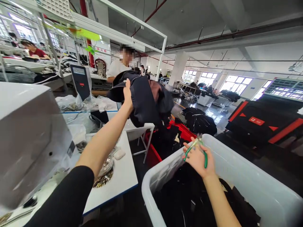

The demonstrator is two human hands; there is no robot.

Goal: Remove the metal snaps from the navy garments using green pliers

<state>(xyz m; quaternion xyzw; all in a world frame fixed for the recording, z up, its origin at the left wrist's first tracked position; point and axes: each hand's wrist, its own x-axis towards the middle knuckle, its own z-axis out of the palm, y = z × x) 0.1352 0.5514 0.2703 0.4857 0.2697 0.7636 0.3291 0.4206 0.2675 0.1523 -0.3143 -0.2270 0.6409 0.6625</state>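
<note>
A dark garment [146, 101] with a brown patch hangs from my left hand [128, 94], whose fingers are wrapped round its upper edge beside a small round button. It is lifted in front of me, above the corner of a white table. My right hand [200, 159] is palm up over a white bin [246, 170], with green-handled pliers or nippers [205, 159] lying across the palm and fingers. Dark cloth pieces [182, 198] fill the bottom of the bin, below my right forearm.
A white worktable [125, 173] with metal parts and a white machine [30, 135] stand at the left. Behind the white bin is a red bin [156, 154] of dark cloth. A person [118, 66] in white stands beyond the table.
</note>
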